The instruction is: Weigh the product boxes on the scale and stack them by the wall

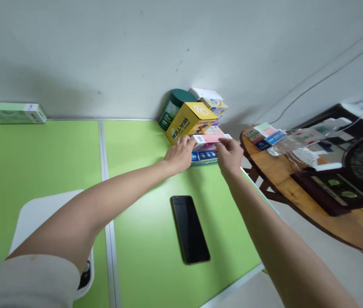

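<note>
Both my hands reach to the far right of the green table and grip a long pink-and-white box point(211, 138) by its two ends. My left hand point(180, 153) closes on the left end, and my right hand point(230, 155) pinches the right end. Below the pink box lies a blue box point(205, 155), partly covered by my hands. Just behind stands a yellow box point(189, 122) marked WATER. A dark green-lidded jar point(175, 107) and a small white-and-yellow box point(213, 103) stand at the back of this group, near the wall.
A black phone point(190, 229) lies on the green table point(143, 256) between my forearms. Under my left arm is a white tray point(40, 209). A long green box point(11, 113) sits by the wall. At right, a wooden table point(316, 205) holds cards, a clear plastic item and a dark box.
</note>
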Tool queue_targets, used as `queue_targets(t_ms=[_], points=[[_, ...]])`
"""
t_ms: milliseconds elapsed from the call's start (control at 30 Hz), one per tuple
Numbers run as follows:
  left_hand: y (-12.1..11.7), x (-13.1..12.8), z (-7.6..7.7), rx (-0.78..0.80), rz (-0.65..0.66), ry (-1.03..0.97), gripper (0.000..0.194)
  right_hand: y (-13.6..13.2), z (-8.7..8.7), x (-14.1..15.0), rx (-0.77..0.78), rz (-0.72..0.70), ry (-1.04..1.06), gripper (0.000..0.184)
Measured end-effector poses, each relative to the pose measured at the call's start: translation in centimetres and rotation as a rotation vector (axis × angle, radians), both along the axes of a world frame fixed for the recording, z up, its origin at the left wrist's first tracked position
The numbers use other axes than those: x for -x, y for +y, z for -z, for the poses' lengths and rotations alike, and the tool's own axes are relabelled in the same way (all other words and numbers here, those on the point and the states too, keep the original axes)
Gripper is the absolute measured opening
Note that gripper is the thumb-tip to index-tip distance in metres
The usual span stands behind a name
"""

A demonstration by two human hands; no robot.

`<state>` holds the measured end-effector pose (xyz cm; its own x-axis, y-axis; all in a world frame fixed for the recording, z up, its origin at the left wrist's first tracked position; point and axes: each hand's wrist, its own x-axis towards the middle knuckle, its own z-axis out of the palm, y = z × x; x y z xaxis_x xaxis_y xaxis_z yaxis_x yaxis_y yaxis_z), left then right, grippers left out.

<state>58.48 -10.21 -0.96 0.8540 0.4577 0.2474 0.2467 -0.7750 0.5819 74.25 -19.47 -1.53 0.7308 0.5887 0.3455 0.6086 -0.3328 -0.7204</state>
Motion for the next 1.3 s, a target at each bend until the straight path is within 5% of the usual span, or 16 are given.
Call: queue_targets(t_ms=[167, 367, 533, 667, 800, 967, 1133, 1300], points=[[1.4, 6.2, -1.1, 0.042, 0.03, -0.014, 0.026, 2.3, -2.2, 10.5, 0.101, -0.395, 0.104, 0.018], [6.3, 20.3, -0.2, 0.001, 0.045, 0.036, 0.016, 6.7, -1.6, 20.5, 0.282, -0.791, 0.219, 0.024], [12.3, 31.2, 1.0, -0.033, -0.265, 0.039, 0.028, 14.5, -0.1, 29.6, 0.405, -1.018, 0.107, 0.023], [18.4, 36.8, 1.8, -0.113, -0.543, 0.128, 0.052, 21.4, 0.2, 35.6, 0.419, -1.019, -0.19, 0.038], [24.1, 39.8, 2.2, -0.214, -0.705, 0.236, 0.066, 27.8, 0.6, 39.1, 0.341, -0.929, -0.632, 0.052], [28.0, 41.0, 4.2, -0.265, -0.781, 0.255, 0.064, 33.8, 2.6, 40.3, 0.325, -0.802, -0.729, 0.055], [29.1, 41.6, 5.3, -0.357, -0.754, 0.223, 0.051, 36.2, 4.1, 39.9, 0.219, -0.81, -0.615, 0.039], [29.9, 42.0, 3.1, -0.395, -0.705, 0.313, 0.04, 35.6, 2.2, 39.4, 0.319, -0.82, -0.597, 0.022]])
